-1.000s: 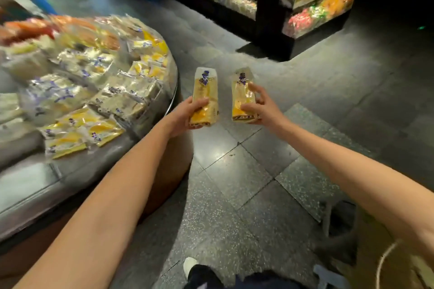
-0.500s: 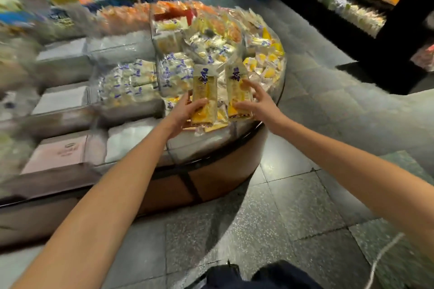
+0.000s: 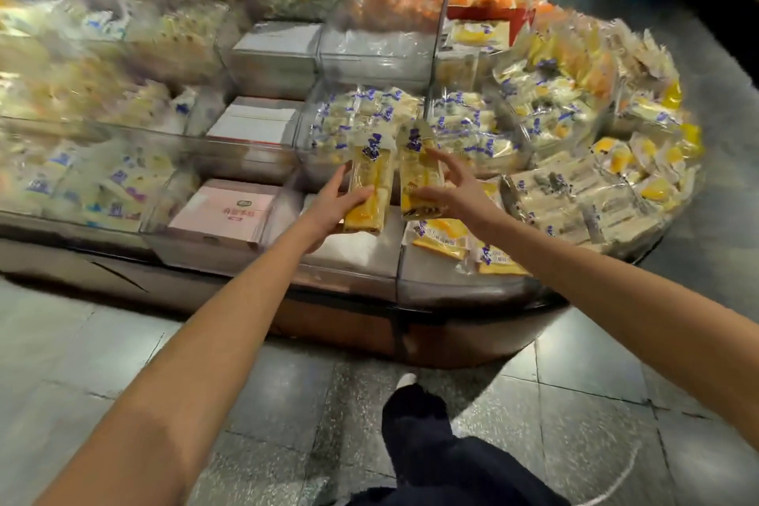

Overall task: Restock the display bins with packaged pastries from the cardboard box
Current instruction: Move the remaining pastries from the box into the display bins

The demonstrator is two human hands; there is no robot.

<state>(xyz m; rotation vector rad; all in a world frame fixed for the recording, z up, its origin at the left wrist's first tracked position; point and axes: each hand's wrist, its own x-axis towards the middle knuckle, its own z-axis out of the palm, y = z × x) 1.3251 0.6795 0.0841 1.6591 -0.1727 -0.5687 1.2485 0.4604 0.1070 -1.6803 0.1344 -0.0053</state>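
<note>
Both arms are out over the display bins [image 3: 451, 294], one pastry pack per hand.

Left hand [image 3: 328, 203]: fingers curled round the lower half of the left pack [image 3: 368, 181], thumb across its front. It's a firm wrap. The pack stands nearly upright, blue logo end on top, yellow cake showing through the clear wrapper.

Right hand [image 3: 458, 193]: holds the right pack [image 3: 417, 173] by its lower end, thumb under it, upper fingers spread loosely along its edge. A looser hold than the left one, but the pack is in the hand. It tilts slightly left at the top.

The two packs are side by side, just apart, held in the air above the front row, over the seam between the white-lined bin [image 3: 357, 255] and the front-right bin [image 3: 427, 279]. In that front-right bin lie two matching yellow packs [image 3: 441, 236] – flat, near its right side.

Pink box [image 3: 224, 214] sits in the bin left of my left hand; white boxes [image 3: 254, 123] are behind it. The round end section [image 3: 595, 185] is piled with wrapped pastries. The far left side is motion-blurred – can't read the stock there.
</note>
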